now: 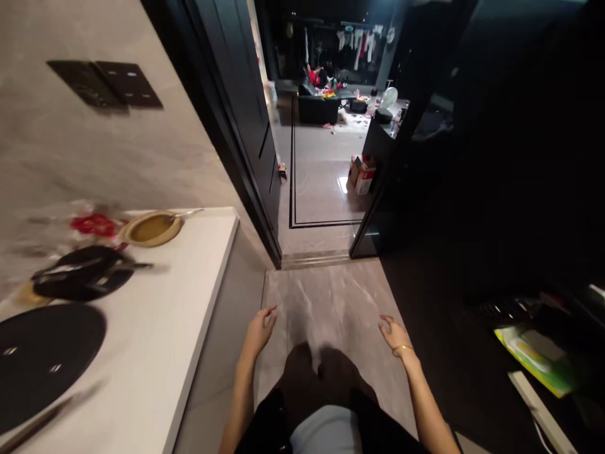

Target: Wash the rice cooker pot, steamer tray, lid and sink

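My left hand (260, 331) hangs in the air beside the white counter (198, 265), fingers loosely apart and holding nothing. On the other side, my right hand (393, 334) is also empty, its fingers slightly curled but apart, with a thin bracelet at the wrist. Both are above the marbled floor (326, 290), touching nothing. Nearest to my left hand, on the counter, are a bowl (154, 230) of yellowish liquid with a spoon (189, 213) in it, a black pan-like item (89, 274) and a large dark round lid or board (47, 353).
A doorway with a floor track (316, 258) lies ahead, between a dark door (236, 82) and a dark glossy panel (411, 170). Beyond stand a cardboard box (363, 174), a dark sofa (317, 109) and hanging clothes (362, 44). A green-yellow packet (534, 359) lies at right.
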Available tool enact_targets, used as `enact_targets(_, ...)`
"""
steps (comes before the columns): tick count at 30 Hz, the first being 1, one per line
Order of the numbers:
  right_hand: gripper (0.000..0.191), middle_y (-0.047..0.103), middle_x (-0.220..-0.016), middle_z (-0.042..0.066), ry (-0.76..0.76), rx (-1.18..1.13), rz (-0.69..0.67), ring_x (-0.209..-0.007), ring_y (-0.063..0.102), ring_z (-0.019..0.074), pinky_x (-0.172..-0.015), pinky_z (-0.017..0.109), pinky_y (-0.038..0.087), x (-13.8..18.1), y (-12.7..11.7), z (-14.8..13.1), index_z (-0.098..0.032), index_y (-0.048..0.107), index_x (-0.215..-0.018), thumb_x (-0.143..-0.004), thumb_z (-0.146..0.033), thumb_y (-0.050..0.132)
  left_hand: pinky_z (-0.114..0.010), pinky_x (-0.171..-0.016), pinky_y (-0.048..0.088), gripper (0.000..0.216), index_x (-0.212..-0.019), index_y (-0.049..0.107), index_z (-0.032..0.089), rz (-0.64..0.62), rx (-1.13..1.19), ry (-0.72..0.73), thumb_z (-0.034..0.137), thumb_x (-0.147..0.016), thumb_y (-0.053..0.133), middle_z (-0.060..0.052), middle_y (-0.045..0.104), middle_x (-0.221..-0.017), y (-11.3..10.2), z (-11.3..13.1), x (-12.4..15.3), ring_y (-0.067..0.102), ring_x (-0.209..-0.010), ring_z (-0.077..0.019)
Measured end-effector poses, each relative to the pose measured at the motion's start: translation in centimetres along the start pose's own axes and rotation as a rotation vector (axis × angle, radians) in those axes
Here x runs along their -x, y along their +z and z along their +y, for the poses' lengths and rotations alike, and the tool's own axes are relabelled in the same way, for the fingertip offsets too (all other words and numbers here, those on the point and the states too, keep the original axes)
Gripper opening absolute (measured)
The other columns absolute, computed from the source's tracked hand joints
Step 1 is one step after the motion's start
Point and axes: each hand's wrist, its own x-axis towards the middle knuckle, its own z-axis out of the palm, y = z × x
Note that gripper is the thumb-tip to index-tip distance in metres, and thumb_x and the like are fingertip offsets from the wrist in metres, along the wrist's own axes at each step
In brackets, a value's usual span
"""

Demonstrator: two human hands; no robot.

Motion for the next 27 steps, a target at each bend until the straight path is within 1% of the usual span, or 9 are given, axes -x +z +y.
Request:
enact_targets(2,0.042,0.07,-0.127,0.012,0.133,-0.019,0.039,-0.119,0.066,0.0256,-0.103,0.039,0.05,-2.7,-1.1,1.8,-0.019,0.072,-0.12,-0.087,-0.031,0.049,-0.041,-0.094,0.056,0.034,-0.107,0.072,0.021,-0.089,0.029,0.105,0.037,-0.085,0.051,-0.009,0.076,-0.11,0.6,3.8,-7.6,0.071,-0.102,-0.025)
enact_targets(5,0.04,0.075,-0.113,0.014,0.286,-0.052,0.088,-0.108,0.072,0.0292,-0.094,0.04,0.056,-6.7,-2.2,3.8,-0.018,0.076,-0.108,-0.08,-0.036,0.054,-0.04,-0.098,0.054,0.033,-0.112,0.07,0.021,-0.226,0.093,0.245,0.036,-0.09,0.051,-0.008,0.075,-0.113,3.1,9.3,-17.8,0.07,-0.107,-0.0234)
enact_targets(9,0.033,0.077,-0.103,0.013,0.394,-0.087,0.068,-0.103,0.074,0.0315,-0.089,0.042,0.058,-15.2,-2.7,2.6,-0.021,0.077,-0.097,-0.077,-0.036,0.056,-0.04,-0.103,0.051,0.031,-0.113,0.07,0.021,-0.377,0.176,0.343,0.031,-0.089,0.053,-0.008,0.074,-0.119,7.7,14.3,-30.0,0.068,-0.112,-0.0224)
enact_targets(11,0.035,0.076,-0.111,0.014,0.404,-0.093,0.034,-0.109,0.072,0.0298,-0.094,0.039,0.057,-21.7,-3.9,-0.5,-0.02,0.077,-0.101,-0.081,-0.032,0.053,-0.041,-0.104,0.051,0.03,-0.111,0.071,0.02,-0.41,0.189,0.363,0.03,-0.088,0.054,-0.009,0.073,-0.12,9.2,16.0,-36.1,0.068,-0.115,-0.0231)
enact_targets(13,0.037,0.074,-0.119,0.014,0.357,-0.089,0.021,-0.115,0.07,0.028,-0.1,0.038,0.053,-29.1,-6.4,-5.3,-0.018,0.076,-0.108,-0.084,-0.028,0.05,-0.041,-0.102,0.052,0.03,-0.108,0.071,0.02,-0.417,0.182,0.357,0.031,-0.087,0.054,-0.009,0.074,-0.118,9.9,17.4,-42.2,0.069,-0.113,-0.0238)
enact_targets(18,0.04,0.067,-0.133,0.013,0.018,-0.121,0.053,-0.129,0.06,0.0249,-0.113,0.036,0.042,-47.2,-16.2,-19.8,-0.015,0.071,-0.123,-0.09,-0.022,0.05,-0.043,-0.098,0.055,0.043,-0.109,0.071,0.02,-0.35,0.212,0.298,0.049,-0.083,0.054,-0.01,0.075,-0.113,10.2,21.3,-57.2,0.072,-0.104,-0.0254)
enact_targets(20,0.04,0.065,-0.136,0.012,-0.036,-0.17,0.087,-0.131,0.058,0.0239,-0.114,0.037,0.04,-53.0,-19.5,-24.3,-0.018,0.069,-0.127,-0.091,-0.021,0.052,-0.043,-0.096,0.057,0.05,-0.107,0.072,0.02,-0.338,0.257,0.257,0.058,-0.079,0.056,-0.01,0.076,-0.112,11.3,22.8,-63.4,0.073,-0.103,-0.027)
enact_targets(24,0.039,0.063,-0.14,0.009,-0.079,-0.282,0.152,-0.134,0.054,0.0247,-0.117,0.044,0.035,-62.4,-22.0,-29.1,-0.025,0.068,-0.129,-0.091,-0.026,0.058,-0.043,-0.092,0.059,0.065,-0.101,0.073,0.018,-0.43,0.284,0.24,0.071,-0.064,0.064,-0.011,0.078,-0.107,16.9,26.4,-77.4,0.073,-0.102,-0.0319)
enact_targets(27,0.037,0.064,-0.139,0.007,-0.043,-0.379,0.202,-0.131,0.056,0.0246,-0.116,0.044,0.036,-69.3,-22.0,-29.7,-0.028,0.069,-0.126,-0.091,-0.03,0.061,-0.045,-0.095,0.058,0.069,-0.097,0.075,0.019,-0.546,0.237,0.334,0.074,-0.055,0.068,-0.011,0.078,-0.106,23.3,32.3,-88.0,0.071,-0.108,-0.0359)
